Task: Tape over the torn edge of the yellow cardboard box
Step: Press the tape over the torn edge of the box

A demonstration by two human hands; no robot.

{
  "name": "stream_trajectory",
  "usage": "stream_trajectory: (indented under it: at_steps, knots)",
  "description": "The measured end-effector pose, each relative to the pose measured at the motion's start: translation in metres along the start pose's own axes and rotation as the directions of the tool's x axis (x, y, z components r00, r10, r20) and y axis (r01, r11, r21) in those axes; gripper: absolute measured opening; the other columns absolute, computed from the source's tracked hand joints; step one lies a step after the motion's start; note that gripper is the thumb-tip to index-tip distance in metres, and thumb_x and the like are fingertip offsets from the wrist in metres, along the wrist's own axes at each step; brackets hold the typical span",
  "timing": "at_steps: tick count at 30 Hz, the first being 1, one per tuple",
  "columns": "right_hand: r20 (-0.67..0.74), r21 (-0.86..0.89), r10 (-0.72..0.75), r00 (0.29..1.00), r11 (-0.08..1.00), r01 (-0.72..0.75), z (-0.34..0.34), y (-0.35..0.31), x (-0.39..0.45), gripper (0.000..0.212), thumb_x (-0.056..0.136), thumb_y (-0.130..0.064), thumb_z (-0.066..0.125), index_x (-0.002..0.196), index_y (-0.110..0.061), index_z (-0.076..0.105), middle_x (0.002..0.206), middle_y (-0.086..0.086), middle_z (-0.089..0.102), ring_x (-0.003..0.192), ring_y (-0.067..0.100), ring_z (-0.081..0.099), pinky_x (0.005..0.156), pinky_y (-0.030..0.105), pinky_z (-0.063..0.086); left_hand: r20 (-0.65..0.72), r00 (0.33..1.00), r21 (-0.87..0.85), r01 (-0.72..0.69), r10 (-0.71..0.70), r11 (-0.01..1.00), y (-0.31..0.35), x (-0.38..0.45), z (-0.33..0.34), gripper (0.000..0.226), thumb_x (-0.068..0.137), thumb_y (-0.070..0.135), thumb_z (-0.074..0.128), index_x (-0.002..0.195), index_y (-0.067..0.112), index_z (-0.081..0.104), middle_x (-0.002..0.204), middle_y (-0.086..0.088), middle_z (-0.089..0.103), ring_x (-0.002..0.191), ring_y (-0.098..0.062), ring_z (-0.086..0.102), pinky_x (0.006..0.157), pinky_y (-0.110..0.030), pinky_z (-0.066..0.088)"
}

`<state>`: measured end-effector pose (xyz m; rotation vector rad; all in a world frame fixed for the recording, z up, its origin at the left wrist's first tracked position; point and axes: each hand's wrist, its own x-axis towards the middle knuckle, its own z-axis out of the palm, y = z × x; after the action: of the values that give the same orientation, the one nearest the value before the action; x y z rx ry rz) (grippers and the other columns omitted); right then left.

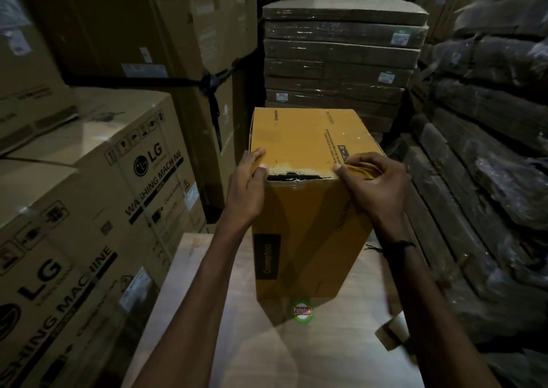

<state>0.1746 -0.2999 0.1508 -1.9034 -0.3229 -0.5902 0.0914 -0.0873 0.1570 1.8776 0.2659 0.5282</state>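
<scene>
The yellow cardboard box (299, 138) stands upright on a pale wooden board (225, 322). Its torn edge (293, 176) runs along the near top edge as a ragged dark gap with whitish peeled card above it. My left hand (249, 186) wraps the near left top corner, with the fingers and thumb pressed on the top. My right hand (373, 180) rests on the near right top corner, closed around a yellowish tape roll (366, 169), its thumb pressing at the right end of the tear. I cannot tell whether a strip of tape spans the tear.
LG washing machine cartons (89, 209) are stacked close on the left. A pile of flat wrapped packs (341, 61) stands behind the box. Dark wrapped bundles (486, 150) line the right. A cardboard scrap (391, 333) and a round sticker (302, 311) sit on the board.
</scene>
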Motion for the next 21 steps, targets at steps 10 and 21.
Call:
stream_trajectory:
  at_steps: [10, 21]
  knots:
    - [-0.029, -0.021, 0.032, 0.999, 0.999, -0.033, 0.0033, -0.0024, -0.0019, 0.018, 0.086, -0.034, 0.080, 0.101, -0.023, 0.083, 0.097, -0.010, 0.079, 0.096, -0.002, 0.071, 0.086, 0.025, 0.062, -0.021, 1.000, -0.070, -0.011, 0.009, 0.997, -0.0004, -0.0085, -0.0032, 0.050, 0.105, 0.033, 0.033, 0.150, 0.021, 0.051, 0.164, -0.005, 0.040, 0.156, -0.017, 0.029, 0.128, -0.049, 0.022]
    - [0.071, 0.004, 0.087, 0.994, 0.996, -0.088, 0.0022, -0.0010, 0.0031, 0.034, 0.078, -0.044, 0.089, 0.106, -0.028, 0.082, 0.106, -0.014, 0.079, 0.103, -0.002, 0.072, 0.089, 0.035, 0.065, -0.048, 0.999, -0.085, 0.019, -0.023, 0.996, -0.0019, -0.0033, -0.0022, 0.044, 0.105, 0.013, 0.048, 0.148, 0.019, 0.055, 0.164, -0.006, 0.042, 0.155, -0.018, 0.031, 0.126, -0.044, 0.025]
